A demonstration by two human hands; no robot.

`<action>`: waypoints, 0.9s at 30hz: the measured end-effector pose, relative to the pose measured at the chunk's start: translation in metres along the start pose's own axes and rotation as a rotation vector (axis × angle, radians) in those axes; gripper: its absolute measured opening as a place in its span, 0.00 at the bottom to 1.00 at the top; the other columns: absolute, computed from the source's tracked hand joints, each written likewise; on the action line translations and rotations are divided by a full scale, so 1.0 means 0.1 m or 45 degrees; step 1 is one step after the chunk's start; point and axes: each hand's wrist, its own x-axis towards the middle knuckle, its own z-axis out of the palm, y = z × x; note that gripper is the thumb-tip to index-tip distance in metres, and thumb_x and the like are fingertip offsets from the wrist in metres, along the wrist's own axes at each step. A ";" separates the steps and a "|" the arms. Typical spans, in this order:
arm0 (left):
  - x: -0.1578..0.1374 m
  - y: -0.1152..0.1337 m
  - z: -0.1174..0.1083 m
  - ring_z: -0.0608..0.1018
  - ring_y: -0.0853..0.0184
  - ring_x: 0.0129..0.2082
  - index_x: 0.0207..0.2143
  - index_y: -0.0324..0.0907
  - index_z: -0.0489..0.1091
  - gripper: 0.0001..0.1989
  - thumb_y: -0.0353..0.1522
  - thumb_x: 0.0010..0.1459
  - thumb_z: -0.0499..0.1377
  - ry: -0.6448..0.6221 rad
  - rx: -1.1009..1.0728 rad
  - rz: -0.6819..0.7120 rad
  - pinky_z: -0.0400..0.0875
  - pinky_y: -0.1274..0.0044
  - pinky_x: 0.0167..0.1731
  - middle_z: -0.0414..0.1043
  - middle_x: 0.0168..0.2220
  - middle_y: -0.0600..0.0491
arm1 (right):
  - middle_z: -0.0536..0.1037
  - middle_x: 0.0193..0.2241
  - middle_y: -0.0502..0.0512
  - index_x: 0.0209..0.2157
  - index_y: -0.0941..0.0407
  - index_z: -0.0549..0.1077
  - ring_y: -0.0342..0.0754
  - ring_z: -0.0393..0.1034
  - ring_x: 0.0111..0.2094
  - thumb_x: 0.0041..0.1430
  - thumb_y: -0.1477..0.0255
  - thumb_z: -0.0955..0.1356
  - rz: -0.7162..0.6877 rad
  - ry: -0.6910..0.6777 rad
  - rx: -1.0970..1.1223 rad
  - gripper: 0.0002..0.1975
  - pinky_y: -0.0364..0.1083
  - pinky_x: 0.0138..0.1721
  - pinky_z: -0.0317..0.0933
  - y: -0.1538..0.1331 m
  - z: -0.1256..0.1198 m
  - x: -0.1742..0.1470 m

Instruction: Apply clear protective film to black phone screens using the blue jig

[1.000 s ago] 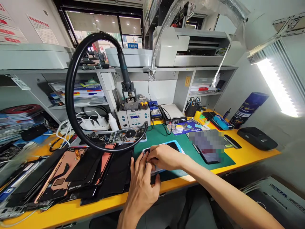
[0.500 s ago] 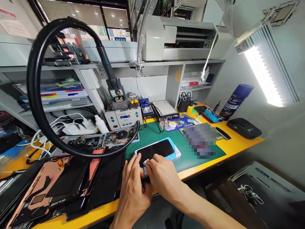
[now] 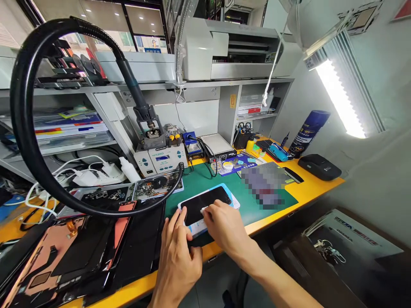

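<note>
A black phone screen (image 3: pixel 205 201) lies on a pale blue and white block (image 3: pixel 236 203) on the green mat. My left hand (image 3: pixel 178 252) lies at its left end, fingers stretched out along the edge and fingertips touching it. My right hand (image 3: pixel 223 220) is closed over the screen's near side, pinching a small white wipe (image 3: pixel 203 210); most of the wipe is hidden by the fingers. Between the hands, a light bluish strip (image 3: pixel 197 228) of the block shows.
Dismantled phone panels (image 3: pixel 61 252) cover the bench on the left. A thick black hose (image 3: pixel 24 141) arcs above them from a hot-air station (image 3: pixel 162 158). Farther back lie opened circuit boards (image 3: pixel 157 186). A blue spray can (image 3: pixel 308 132) and a black case (image 3: pixel 319 166) stand right.
My right hand has slid right along the screen with the wipe, uncovering the bluish strip near my left hand. The left hand stays at the left end. The view has shifted slightly right.
</note>
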 end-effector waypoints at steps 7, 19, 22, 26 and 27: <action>-0.01 0.00 0.01 0.55 0.52 0.70 0.52 0.39 0.61 0.23 0.23 0.52 0.53 0.021 0.026 0.050 0.56 0.51 0.65 0.61 0.63 0.37 | 0.79 0.29 0.54 0.29 0.56 0.74 0.47 0.73 0.29 0.67 0.72 0.65 0.139 0.025 -0.077 0.11 0.45 0.27 0.49 0.14 -0.12 0.06; -0.01 0.06 -0.04 0.53 0.50 0.70 0.36 0.45 0.57 0.14 0.20 0.50 0.53 0.018 0.011 0.032 0.57 0.50 0.65 0.52 0.69 0.40 | 0.80 0.31 0.57 0.35 0.58 0.73 0.51 0.77 0.32 0.69 0.73 0.62 0.012 -0.029 -0.160 0.10 0.46 0.26 0.50 0.06 -0.07 0.32; -0.02 0.06 -0.05 0.53 0.50 0.70 0.36 0.45 0.58 0.14 0.20 0.50 0.54 0.023 0.002 0.031 0.59 0.51 0.65 0.52 0.69 0.41 | 0.80 0.31 0.55 0.35 0.57 0.74 0.49 0.76 0.31 0.68 0.73 0.63 -0.212 -0.087 -0.055 0.10 0.46 0.27 0.52 -0.15 -0.03 0.27; -0.03 0.07 -0.04 0.56 0.51 0.69 0.35 0.45 0.56 0.13 0.20 0.51 0.53 0.064 -0.042 -0.039 0.63 0.52 0.62 0.52 0.68 0.40 | 0.80 0.32 0.57 0.33 0.57 0.76 0.50 0.76 0.32 0.69 0.72 0.63 -0.247 -0.073 -0.088 0.13 0.45 0.29 0.54 -0.19 0.01 0.37; -0.03 0.07 -0.04 0.58 0.51 0.68 0.35 0.46 0.55 0.13 0.20 0.52 0.53 0.073 -0.057 -0.060 0.64 0.53 0.62 0.54 0.67 0.40 | 0.79 0.32 0.58 0.33 0.58 0.76 0.51 0.75 0.32 0.70 0.72 0.62 -0.214 -0.058 -0.106 0.14 0.45 0.29 0.54 -0.14 0.01 0.42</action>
